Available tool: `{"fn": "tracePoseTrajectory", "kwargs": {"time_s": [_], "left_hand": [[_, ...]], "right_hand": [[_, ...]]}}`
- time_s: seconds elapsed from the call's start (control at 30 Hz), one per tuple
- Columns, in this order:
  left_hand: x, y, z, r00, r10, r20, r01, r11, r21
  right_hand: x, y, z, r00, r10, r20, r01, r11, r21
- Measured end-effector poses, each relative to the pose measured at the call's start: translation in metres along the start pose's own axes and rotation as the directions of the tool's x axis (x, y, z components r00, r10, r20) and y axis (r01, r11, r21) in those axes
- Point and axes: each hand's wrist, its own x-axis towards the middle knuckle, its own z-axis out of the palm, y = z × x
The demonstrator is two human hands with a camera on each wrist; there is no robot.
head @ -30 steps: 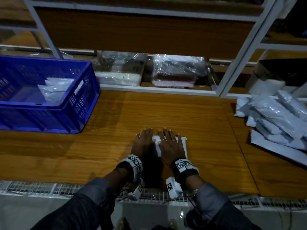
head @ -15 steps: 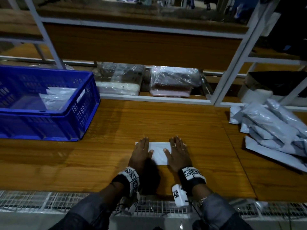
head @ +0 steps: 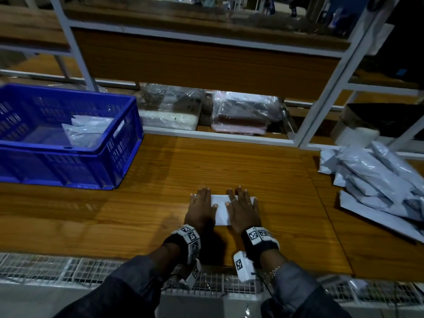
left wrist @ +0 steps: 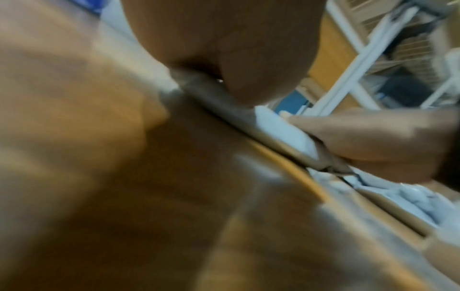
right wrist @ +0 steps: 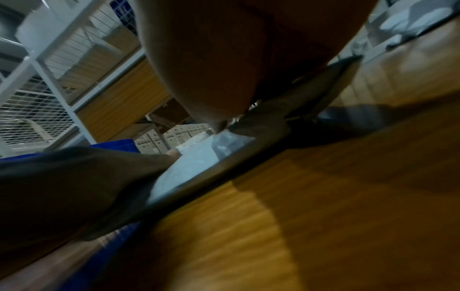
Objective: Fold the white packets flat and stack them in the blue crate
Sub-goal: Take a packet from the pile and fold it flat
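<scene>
Both hands lie flat with straight fingers on one white packet (head: 221, 210) on the desk (head: 160, 180): left hand (head: 200, 208), right hand (head: 243, 210). Folded packets (head: 85, 130) sit in the crate (head: 110, 157).

Open tabletop (head: 174, 180) is being left between blue crate (head: 119, 166) and heaped packets (head: 376, 180); the far side is being blocked by shelving (head: 321, 111).

both wrist views are blurred; the hands (head: 202, 210) hide the white packet's (head: 221, 211) ends.
</scene>
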Motion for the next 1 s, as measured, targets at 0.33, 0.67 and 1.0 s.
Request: {"fn": "tracePoseTrajectory", "kwargs": {"time_s": [0.33,0.67,1.0], "left_hand": [[-0.002,-0.004,0.016,0.995,0.101,0.009,-0.101,0.991,0.09],[-0.013,-0.032,0.013,0.991,0.131,-0.014,-0.132,0.99,-0.059],[-0.009,-0.037,0.017,0.985,0.171,-0.033,-0.174,0.97,-0.169]], "right_hand": [[-0.004,-0.013,0.017,0.998,-0.036,-0.054,0.03,0.995,-0.099],[-0.006,0.021,0.007,0.998,0.042,-0.043,-0.04,0.999,0.031],[-0.005,0.02,0.013,0.997,0.071,-0.027,-0.068,0.993,0.098]]}}
